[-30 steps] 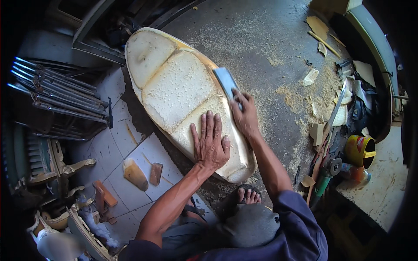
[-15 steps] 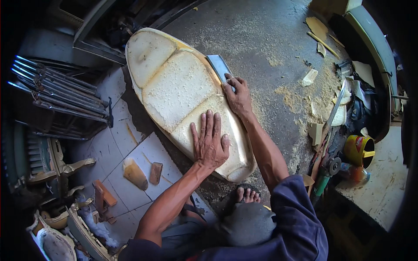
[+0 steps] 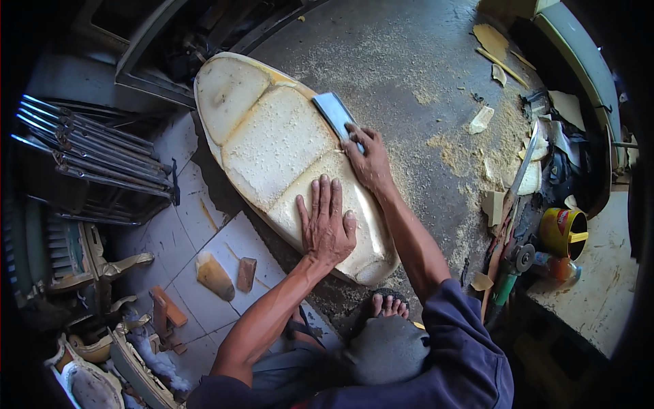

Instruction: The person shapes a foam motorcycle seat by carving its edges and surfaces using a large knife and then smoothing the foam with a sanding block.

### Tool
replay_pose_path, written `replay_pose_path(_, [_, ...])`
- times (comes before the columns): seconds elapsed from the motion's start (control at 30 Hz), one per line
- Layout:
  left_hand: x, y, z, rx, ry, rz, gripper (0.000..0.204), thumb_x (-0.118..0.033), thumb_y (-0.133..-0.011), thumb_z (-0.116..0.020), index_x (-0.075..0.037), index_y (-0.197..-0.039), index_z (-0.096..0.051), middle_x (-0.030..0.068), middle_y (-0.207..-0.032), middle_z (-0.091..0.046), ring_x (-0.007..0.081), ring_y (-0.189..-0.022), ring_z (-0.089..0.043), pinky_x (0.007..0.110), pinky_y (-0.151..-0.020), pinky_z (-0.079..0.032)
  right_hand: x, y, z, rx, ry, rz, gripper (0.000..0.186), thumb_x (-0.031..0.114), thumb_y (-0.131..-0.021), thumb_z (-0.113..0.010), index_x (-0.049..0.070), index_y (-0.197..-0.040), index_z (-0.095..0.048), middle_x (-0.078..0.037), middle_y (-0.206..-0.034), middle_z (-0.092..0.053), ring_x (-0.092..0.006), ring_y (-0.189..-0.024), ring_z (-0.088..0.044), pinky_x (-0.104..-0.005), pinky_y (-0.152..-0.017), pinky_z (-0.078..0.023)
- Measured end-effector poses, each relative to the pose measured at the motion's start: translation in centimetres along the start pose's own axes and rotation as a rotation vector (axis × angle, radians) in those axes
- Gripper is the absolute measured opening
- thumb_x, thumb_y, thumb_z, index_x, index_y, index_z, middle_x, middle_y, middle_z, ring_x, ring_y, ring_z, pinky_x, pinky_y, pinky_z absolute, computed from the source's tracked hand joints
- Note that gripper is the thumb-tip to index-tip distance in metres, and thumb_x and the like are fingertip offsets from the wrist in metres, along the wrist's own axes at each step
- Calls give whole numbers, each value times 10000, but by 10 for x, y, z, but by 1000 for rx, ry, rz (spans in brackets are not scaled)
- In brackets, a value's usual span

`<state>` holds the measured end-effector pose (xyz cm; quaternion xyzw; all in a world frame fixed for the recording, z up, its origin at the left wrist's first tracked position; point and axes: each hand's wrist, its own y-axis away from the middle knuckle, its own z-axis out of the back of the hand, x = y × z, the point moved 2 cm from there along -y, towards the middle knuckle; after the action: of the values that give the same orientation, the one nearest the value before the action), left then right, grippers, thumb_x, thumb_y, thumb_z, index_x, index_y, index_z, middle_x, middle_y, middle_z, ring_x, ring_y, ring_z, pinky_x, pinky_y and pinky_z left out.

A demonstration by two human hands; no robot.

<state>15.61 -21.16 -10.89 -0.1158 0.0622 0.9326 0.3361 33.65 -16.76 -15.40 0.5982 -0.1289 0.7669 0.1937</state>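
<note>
Foam seat cushion (image 3: 272, 146), long and oval with a yellowed rim and three padded sections, lies flat on the gritty concrete floor (image 3: 409, 61) in front of me, its near end just ahead of my bare foot (image 3: 390, 305). My left hand (image 3: 327, 225) rests palm down on the nearest section, fingers spread flat and fully extended, gripping nothing. My right hand (image 3: 368, 160) sits at the right edge of the cushion, fingers curled over the near end of a flat grey block (image 3: 334, 112), which lies against the foam at the seam between the middle and near sections; I cannot tell how tightly the fingers close under it. Foam dust and crumbs (image 3: 470, 150) cover the floor to the right of the cushion, with loose foam offcuts (image 3: 481, 120) among them. A yellow tin (image 3: 562, 232) stands at the right beside a power tool (image 3: 518, 262). To my left are white floor tiles (image 3: 184, 235), two small wooden blocks (image 3: 228, 274) and a stack of metal bars (image 3: 95, 153).
</note>
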Motion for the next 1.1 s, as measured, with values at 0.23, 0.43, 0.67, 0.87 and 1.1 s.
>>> replay_pose_path(0.23, [4, 7, 6, 31, -41, 32, 726, -321, -974, -440, 29, -1589, -278, 269, -1662, -218, 432, -1560, -160, 660, -1220, -38, 9, 135, 25, 98, -52, 47, 499, 169, -949, -669, 101, -1439, -605, -182, -1396, -503, -315, -1291, -528, -410, -1054, -474])
replay_pose_path(0.43, [-3, -3, -5, -7, -19, 10, 730, -299, -968, -445, 16, -1601, -264, 240, -1675, -212, 395, -1567, -167, 635, -1233, -44, -16, -8, 5, -13, 33, 38, 473, 304, -978, -683, 101, -1403, -629, -236, -1410, -492, -357, -1250, -534, -445, -1029, -493])
replay_pose_path(0.67, [1, -1, 7, -12, -60, 41, 729, -302, -964, -440, 17, -1598, -270, 242, -1674, -213, 403, -1564, -175, 638, -1234, -45, 2, 136, 27, 56, 20, 34, 492, 188, -947, -702, 86, -1421, -617, -235, -1360, -499, -348, -1280, -536, -427, -1052, -496])
replay_pose_path(0.87, [2, -2, -5, -8, -40, 20, 734, -296, -956, -458, -2, -1603, -276, 239, -1667, -233, 399, -1561, -187, 644, -1231, -54, -23, 1, 7, -15, 19, -65, 396, 289, -1002, -625, 48, -1313, -675, -271, -1368, -509, -393, -1285, -491, -486, -1023, -496])
replay_pose_path(1.1, [7, 1, 6, -50, -52, 51, 723, -305, -961, -453, -11, -1602, -290, 242, -1661, -250, 400, -1559, -193, 641, -1229, -51, 13, 153, 23, 10, 16, -30, 465, 181, -958, -685, 87, -1409, -624, -236, -1363, -494, -356, -1224, -566, -443, -1003, -523])
